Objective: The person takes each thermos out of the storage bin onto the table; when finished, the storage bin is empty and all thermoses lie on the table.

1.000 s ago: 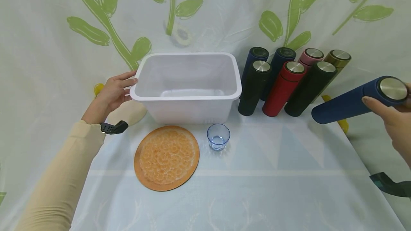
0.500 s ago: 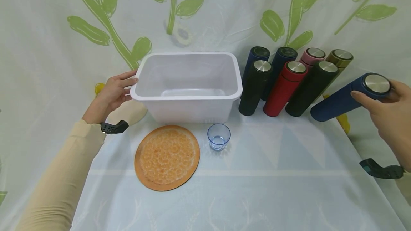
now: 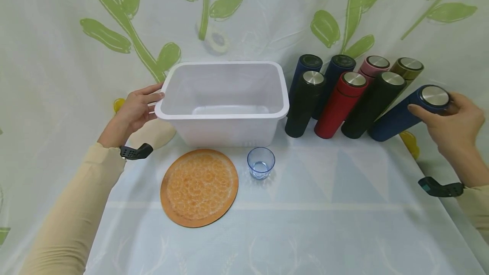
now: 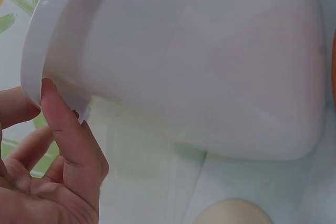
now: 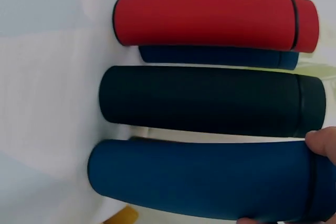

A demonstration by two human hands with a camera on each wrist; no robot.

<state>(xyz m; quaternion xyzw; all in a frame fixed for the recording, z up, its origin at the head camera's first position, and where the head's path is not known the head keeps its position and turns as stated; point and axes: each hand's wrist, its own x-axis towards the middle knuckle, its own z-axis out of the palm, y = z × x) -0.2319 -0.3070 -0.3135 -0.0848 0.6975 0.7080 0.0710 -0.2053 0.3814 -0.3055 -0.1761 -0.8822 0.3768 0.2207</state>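
I am gripping the dark blue flask (image 3: 401, 113) near its steel lid with my right hand (image 3: 452, 124), fingers and thumb curled round the cap end. Its base is touching the tablecloth (image 3: 324, 207) at the right end of the front row of flasks, and the body is leaning back to the right. In the right wrist view this flask (image 5: 202, 184) is lying just beside the black flask (image 5: 210, 100), with a fingertip (image 5: 323, 145) pressing on its upper end.

Taking the white tub (image 3: 225, 101) as my landmark: to its right, the front row is running from a black flask (image 3: 303, 103) nearest the tub, through a red flask (image 3: 338, 105), to the second black one (image 3: 370, 105). Behind them are standing two navy flasks (image 3: 307, 65), a pink flask (image 3: 372, 65) and an olive-gold flask (image 3: 406, 69). I am reading no brand, label or writing on any of them.

On the tub's left side my left hand (image 3: 133, 111) is resting against the rim with fairly straight fingers; the left wrist view is showing a fingertip (image 4: 50, 90) touching the underside of the rim (image 4: 31, 66), nothing grasped.

In front of the tub, an orange round mat (image 3: 198, 186) is lying flat, and just to its right a small blue glass (image 3: 260, 162) is standing upright, near the tub's front wall.
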